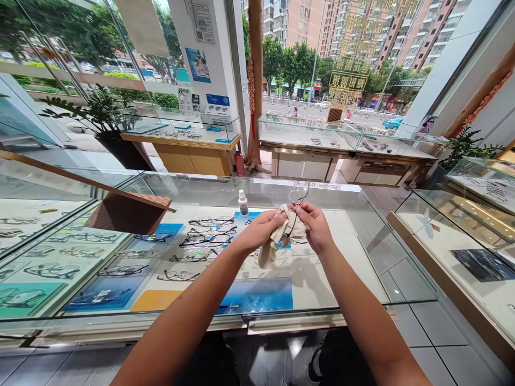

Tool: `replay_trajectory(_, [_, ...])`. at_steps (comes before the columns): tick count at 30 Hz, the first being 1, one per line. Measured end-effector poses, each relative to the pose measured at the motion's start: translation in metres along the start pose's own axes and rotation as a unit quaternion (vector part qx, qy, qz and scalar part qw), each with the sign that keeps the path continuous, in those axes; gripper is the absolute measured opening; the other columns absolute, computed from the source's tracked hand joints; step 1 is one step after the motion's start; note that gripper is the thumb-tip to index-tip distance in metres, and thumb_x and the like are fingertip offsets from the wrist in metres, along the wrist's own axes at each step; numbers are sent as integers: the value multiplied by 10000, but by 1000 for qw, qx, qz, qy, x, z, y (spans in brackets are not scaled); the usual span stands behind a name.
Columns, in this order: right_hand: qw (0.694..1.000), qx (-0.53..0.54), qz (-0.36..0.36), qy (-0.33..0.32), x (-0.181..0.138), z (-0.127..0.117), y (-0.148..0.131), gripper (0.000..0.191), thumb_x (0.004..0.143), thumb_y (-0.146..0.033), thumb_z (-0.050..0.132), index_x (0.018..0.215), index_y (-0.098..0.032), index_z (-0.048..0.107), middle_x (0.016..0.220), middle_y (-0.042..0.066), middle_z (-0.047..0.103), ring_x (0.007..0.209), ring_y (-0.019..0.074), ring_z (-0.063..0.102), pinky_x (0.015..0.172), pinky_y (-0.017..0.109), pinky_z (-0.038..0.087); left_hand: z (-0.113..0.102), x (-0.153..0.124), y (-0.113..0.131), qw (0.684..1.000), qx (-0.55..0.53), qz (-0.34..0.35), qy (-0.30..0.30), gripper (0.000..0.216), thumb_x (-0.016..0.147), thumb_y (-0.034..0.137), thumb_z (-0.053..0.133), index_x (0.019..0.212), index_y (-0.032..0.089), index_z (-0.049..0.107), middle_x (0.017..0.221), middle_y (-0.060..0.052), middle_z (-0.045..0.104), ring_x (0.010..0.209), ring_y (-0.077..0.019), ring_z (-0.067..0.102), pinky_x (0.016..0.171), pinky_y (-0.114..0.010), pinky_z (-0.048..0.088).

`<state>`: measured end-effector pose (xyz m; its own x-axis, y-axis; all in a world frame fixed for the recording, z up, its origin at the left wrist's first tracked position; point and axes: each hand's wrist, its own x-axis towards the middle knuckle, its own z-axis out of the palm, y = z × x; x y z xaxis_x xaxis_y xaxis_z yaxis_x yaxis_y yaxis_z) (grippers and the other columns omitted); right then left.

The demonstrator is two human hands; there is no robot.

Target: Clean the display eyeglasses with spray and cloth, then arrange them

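Both my hands are raised over a glass display case [333, 289]. My left hand [261, 229] pinches a beige cleaning cloth [270, 252], which hangs down below the fingers. In my right hand [316, 225] is a pair of eyeglasses [299, 194], one lens pointing up and away from me. The cloth touches the lower part of the glasses between the two hands; the other lens is partly hidden there. A small white bottle [243, 203] with a white cap stands upright on the glass, just beyond my left hand.
Rows of eyeglass frames [209, 236] lie inside the case. A brown wooden stand [129, 212] is at the left. Another glass case [466, 257] stands to the right; more cases [306, 136] line the window. A potted plant [102, 118] is at the back left.
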<state>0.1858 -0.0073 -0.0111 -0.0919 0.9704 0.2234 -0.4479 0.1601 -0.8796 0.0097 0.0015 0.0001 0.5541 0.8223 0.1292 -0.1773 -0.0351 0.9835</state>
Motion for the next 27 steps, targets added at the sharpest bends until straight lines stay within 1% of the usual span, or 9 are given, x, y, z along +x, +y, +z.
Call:
replay_trajectory(3, [1000, -6, 2, -16, -1, 2, 0, 302, 767, -491, 880, 847, -245, 724, 1083, 46, 802, 951, 220, 710, 901, 363, 564, 0, -2, 2, 1000, 19, 13, -5, 472, 817, 582, 818, 899, 131, 703, 757, -27, 625, 636, -117, 509, 582, -227, 383])
replay_trajectory(7, [999, -29, -28, -19, 0, 2, 6, 261, 778, -462, 881, 870, -251, 756, 1022, 32, 790, 943, 203, 696, 912, 335, 550, 11, 3, -9, 995, 21, 58, 81, 511, 855, 646, 749, 850, 139, 684, 687, -4, 587, 603, -108, 468, 572, -231, 357])
replay_trajectory(10, [999, -20, -40, -7, 1, 0, 7, 232, 786, -423, 881, 880, -243, 770, 1041, 28, 789, 959, 192, 696, 935, 321, 548, 17, 5, -12, 990, 36, 68, 115, 570, 888, 716, 662, 855, 147, 679, 703, -10, 612, 626, -121, 493, 591, -238, 380])
replay_trajectory(15, [996, 53, -63, 30, 7, -13, -10, 216, 795, -392, 869, 889, -240, 747, 1102, 40, 804, 1005, 183, 715, 885, 295, 571, 10, 4, -8, 979, 76, 79, 172, 611, 886, 769, 609, 799, 165, 621, 666, -1, 582, 611, -129, 484, 580, -244, 378])
replay_trajectory(17, [992, 83, -79, 52, 10, -22, -20, 203, 801, -375, 863, 888, -249, 730, 1082, 29, 804, 1004, 167, 721, 854, 275, 574, 6, 3, -7, 979, 81, 76, 173, 592, 900, 758, 586, 797, 175, 600, 647, 7, 552, 587, -127, 455, 564, -249, 362])
replay_trajectory(19, [988, 105, -91, 69, 13, -31, -29, 189, 817, -361, 847, 905, -256, 717, 1068, 16, 801, 997, 154, 726, 847, 269, 576, 4, 1, -6, 983, 90, 66, 146, 524, 933, 697, 561, 825, 186, 597, 668, 9, 539, 593, -132, 436, 569, -258, 363])
replay_trajectory(22, [982, 115, -116, 93, 15, -43, -37, 168, 833, -353, 818, 904, -255, 700, 1041, 5, 791, 988, 146, 726, 851, 271, 575, 10, -6, -3, 985, 150, 55, 60, 376, 968, 527, 514, 792, 198, 565, 737, -12, 559, 665, -159, 465, 635, -285, 412])
replay_trajectory(24, [979, 115, -130, 103, 16, -48, -40, 156, 840, -352, 797, 890, -252, 688, 1024, 1, 783, 979, 141, 721, 854, 265, 569, 19, -12, 1, 975, 211, 61, -30, 303, 982, 421, 473, 812, 197, 585, 828, -38, 617, 761, -182, 522, 727, -305, 457])
replay_trajectory(27, [979, 105, -138, 104, 17, -51, -40, 157, 846, -357, 780, 885, -250, 672, 1020, 1, 775, 985, 137, 712, 860, 261, 562, 36, -17, 0, 938, 280, 79, -191, 290, 1025, 364, 455, 938, 194, 673, 965, -57, 692, 886, -196, 591, 838, -315, 470])
